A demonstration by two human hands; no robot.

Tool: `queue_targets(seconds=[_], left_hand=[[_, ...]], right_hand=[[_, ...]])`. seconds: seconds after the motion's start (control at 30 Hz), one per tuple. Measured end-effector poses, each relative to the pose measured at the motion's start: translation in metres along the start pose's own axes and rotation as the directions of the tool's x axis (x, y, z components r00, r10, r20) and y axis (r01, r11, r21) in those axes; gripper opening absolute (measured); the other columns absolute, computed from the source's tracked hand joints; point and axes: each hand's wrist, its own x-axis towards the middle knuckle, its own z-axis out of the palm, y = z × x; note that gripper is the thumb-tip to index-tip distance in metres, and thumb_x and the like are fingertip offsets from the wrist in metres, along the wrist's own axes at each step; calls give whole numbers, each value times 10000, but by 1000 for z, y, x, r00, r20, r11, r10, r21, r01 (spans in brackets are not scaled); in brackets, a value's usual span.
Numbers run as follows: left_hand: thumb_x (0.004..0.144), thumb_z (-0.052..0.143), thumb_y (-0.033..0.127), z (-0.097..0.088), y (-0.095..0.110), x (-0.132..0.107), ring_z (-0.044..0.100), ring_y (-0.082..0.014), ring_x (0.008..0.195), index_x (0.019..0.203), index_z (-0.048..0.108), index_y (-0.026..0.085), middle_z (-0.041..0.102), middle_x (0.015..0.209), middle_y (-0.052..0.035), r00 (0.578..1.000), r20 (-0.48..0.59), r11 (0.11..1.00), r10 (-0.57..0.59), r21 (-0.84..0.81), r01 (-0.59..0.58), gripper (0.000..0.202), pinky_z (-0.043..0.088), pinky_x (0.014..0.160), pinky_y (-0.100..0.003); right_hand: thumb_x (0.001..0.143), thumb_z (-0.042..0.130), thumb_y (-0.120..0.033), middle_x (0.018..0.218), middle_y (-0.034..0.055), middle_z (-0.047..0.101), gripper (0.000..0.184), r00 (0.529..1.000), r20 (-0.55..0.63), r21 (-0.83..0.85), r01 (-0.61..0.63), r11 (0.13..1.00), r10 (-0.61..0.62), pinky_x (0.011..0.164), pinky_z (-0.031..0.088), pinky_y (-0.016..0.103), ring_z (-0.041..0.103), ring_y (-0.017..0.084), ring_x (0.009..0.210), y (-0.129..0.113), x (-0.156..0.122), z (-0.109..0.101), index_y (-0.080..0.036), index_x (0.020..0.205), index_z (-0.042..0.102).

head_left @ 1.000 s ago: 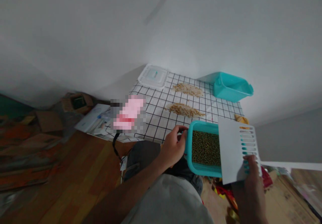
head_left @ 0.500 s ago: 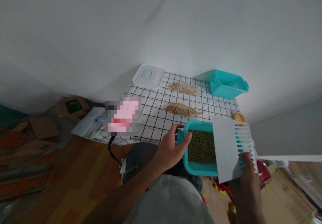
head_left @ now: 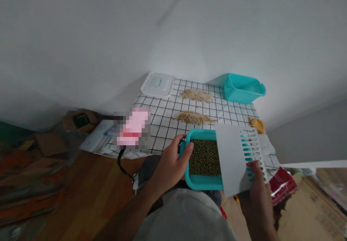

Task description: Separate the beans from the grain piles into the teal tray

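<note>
My left hand (head_left: pixel 173 161) grips the left end of a teal plastic container (head_left: pixel 203 184), thumb over its rim. Small green-brown beans, like mung beans (head_left: pixel 204 158), fill what shows of its inside. Across the container's right part lies a flat white slotted board (head_left: pixel 231 158), with a row of slots along its right side. My right hand (head_left: pixel 258 190) closes on that slotted edge, thumb on top; its other fingers are hidden underneath. Teal shows through several slots. Whether the right hand also touches the container is hidden.
On the checked tablecloth (head_left: pixel 158 129) lie two piles of pale grains and beans (head_left: pixel 193 117), a clear lid (head_left: pixel 157 84), a pink blurred item (head_left: pixel 134 125) and a yellow cloth (head_left: pixel 257 124). A second teal container (head_left: pixel 242 89) stands by the wall. Cardboard (head_left: pixel 311 208) lies at lower right.
Both hands, the teal container and the white slotted board have shifted left together along the table's near edge. Each hand keeps its hold.
</note>
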Motion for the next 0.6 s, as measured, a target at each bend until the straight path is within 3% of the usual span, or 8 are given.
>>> queue_targets(seconds=[0.13, 0.23, 0.37, 0.47, 0.53, 0.6], left_hand=[[937, 496, 471, -15, -8, -7, 623, -192, 1036, 1177, 547, 299, 657, 1130, -15, 999, -31, 998, -19, -56, 17, 299, 461, 921, -318], [927, 521, 465, -18, -18, -15, 583, -208, 1154, 1257, 494, 311, 611, 1276, -31, 999, -28, 998, -33, -63, 31, 365, 419, 1018, -340], [922, 517, 482, -15, -30, -27, 337, -226, 1430, 1467, 261, 360, 358, 1564, -24, 999, 32, 993, -44, -104, 47, 614, 273, 1175, -371], [908, 528, 504, -17, -35, -36, 154, -232, 1507, 1522, 158, 382, 189, 1645, 21, 997, 73, 987, -5, -160, 16, 727, 156, 1232, -400], [906, 502, 538, -22, -37, -41, 131, -242, 1513, 1515, 218, 389, 217, 1640, 35, 997, 82, 959, 2, -282, 21, 688, 135, 1241, -424], [906, 483, 552, -29, -40, -46, 206, -266, 1496, 1491, 307, 380, 335, 1599, 14, 998, 31, 882, -53, -468, 61, 634, 218, 1223, -458]], right_hand=[[794, 649, -537, 943, 36, 711, 356, 999, 37, 29, -33, 999, 32, 638, 518, 295, 669, 212, 829, -1, -15, 14, -212, 936, 630], [768, 693, -538, 937, 12, 713, 361, 997, -3, 73, -82, 994, 83, 620, 508, 258, 666, 186, 822, 2, -21, 22, -219, 922, 624], [754, 712, -542, 877, -8, 710, 373, 990, -37, 107, -133, 985, 137, 602, 501, 242, 653, 157, 747, 8, -21, 25, -221, 926, 631], [772, 705, -522, 857, -20, 706, 343, 990, -3, 163, -138, 977, 140, 635, 511, 255, 652, 150, 737, 12, -25, 23, -230, 929, 617], [787, 688, -520, 880, -14, 711, 327, 991, 22, 184, -132, 974, 130, 652, 519, 268, 662, 162, 777, 13, -31, 21, -231, 919, 610], [789, 674, -532, 920, 5, 719, 334, 991, 46, 183, -135, 974, 129, 664, 529, 289, 673, 183, 814, 14, -39, 19, -223, 903, 612]])
